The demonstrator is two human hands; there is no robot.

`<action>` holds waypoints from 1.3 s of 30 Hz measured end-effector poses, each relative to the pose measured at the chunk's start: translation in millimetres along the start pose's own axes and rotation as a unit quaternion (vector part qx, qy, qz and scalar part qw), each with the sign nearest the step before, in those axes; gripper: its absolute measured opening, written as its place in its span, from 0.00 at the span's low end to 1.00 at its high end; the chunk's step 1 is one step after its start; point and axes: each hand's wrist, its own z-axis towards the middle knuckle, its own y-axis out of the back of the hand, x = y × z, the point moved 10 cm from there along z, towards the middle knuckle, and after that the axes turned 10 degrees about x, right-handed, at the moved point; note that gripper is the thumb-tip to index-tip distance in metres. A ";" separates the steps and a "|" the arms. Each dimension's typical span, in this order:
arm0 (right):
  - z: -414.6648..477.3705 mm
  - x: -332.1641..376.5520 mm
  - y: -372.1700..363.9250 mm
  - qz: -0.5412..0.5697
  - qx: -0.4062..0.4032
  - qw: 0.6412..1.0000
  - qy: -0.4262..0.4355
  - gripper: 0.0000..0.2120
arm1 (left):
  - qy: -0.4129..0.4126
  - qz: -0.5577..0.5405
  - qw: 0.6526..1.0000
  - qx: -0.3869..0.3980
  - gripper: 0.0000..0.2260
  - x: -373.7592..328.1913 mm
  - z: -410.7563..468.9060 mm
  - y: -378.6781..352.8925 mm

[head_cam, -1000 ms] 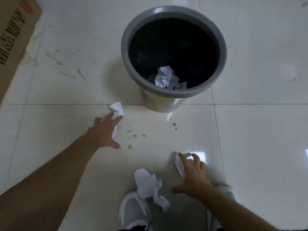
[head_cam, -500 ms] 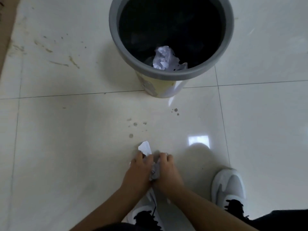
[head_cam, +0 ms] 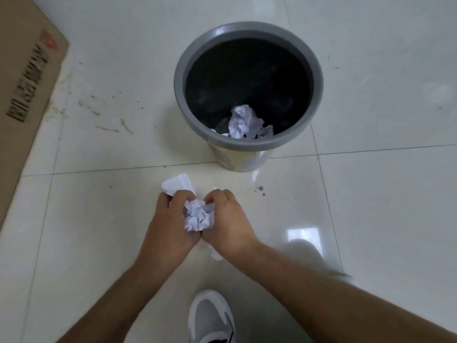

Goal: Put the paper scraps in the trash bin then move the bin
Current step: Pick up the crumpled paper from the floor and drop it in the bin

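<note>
A round trash bin (head_cam: 181, 95) with a grey rim and black inside stands on the tiled floor ahead of me. One crumpled white paper (head_cam: 243, 122) lies at its bottom. My left hand (head_cam: 170, 226) and my right hand (head_cam: 227, 224) are pressed together above the floor, a short way in front of the bin. Between them they clasp a bunch of crumpled paper scraps (head_cam: 197, 216). A flatter white scrap (head_cam: 179, 184) sticks out past the fingers of my left hand. A small bit of paper (head_cam: 216, 256) shows under my right wrist.
A flattened cardboard box (head_cam: 22, 102) lies along the left edge of the floor. My grey and white shoe (head_cam: 210, 318) is at the bottom, below my forearms. Dirt marks and dark spots dot the pale tiles near the bin.
A second ago my hands were apart, each reaching for a scrap on the floor. They have come together with the gathered scraps and now hold them a little nearer the bin.
</note>
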 end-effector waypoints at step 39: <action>36.2 97.0 294.8 -0.232 -0.178 0.955 0.050 0.44 | -0.098 -0.047 0.994 0.010 0.30 -163.6 136.4 168.4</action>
